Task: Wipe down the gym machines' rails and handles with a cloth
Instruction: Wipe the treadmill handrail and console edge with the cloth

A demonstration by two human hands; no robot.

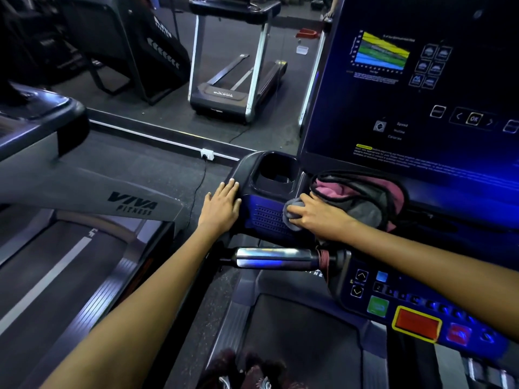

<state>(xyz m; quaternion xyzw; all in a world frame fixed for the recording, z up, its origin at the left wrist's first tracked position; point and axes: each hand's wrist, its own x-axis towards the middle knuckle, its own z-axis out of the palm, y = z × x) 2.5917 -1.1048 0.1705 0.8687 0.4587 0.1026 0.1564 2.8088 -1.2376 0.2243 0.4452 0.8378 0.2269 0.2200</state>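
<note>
The right hand (314,213) grips a grey cloth (292,217) against the treadmill console's speaker grille (266,217); the flat, open-fingered left hand (222,203) should brace the console's left edge while strokes overlap.

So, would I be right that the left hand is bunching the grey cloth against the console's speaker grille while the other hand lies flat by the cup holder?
Not quite: the head view shows the right hand bunching the grey cloth against the speaker grille; the left hand lies flat by the cup holder.
</note>
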